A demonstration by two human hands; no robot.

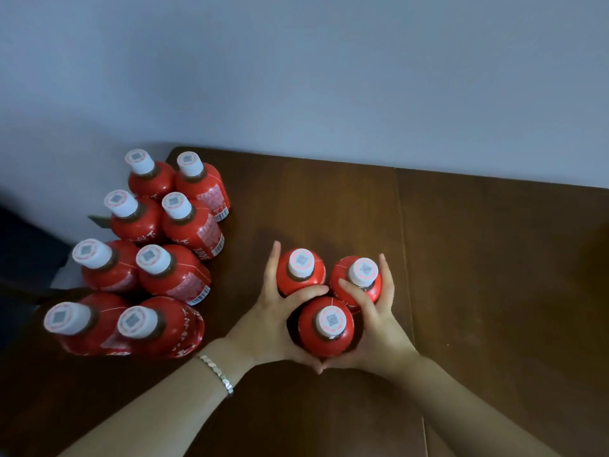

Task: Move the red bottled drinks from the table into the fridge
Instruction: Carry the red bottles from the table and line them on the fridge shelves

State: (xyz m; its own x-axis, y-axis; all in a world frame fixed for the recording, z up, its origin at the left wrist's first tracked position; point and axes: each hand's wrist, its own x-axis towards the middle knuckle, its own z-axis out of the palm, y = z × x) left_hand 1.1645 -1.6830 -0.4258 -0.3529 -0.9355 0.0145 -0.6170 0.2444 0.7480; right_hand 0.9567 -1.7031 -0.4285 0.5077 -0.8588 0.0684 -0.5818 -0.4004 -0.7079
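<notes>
Head view: three red bottles (324, 344) are being gripped as one upright cluster on the brown worktop (478, 258), white caps upward. The left hand (273, 319) is being curled round the far-left bottle of the cluster and the right hand (382, 324) round the far-right one, with a thumb being laid over each shoulder. The nearest bottle is being pinned between the two palms, whose heels are touching just below it. Whether the bases are being lifted off the surface cannot be told.

The step in hand is being judged as the lift of the cluster. Inward pressure is best being kept equal from both sides and the bottles vertical. The nearest bottle is being held by squeeze alone and is judged the likeliest to slip.

Eight more red bottles (184, 278) are standing in paired rows at the left of the worktop, and the nearest pair is just beside the left forearm. A sweep of that elbow is being judged the main hazard. A bracelet (217, 374) is being worn on the left wrist. A pale wall (329, 77) is bordering the far edge. No fridge is being shown.
</notes>
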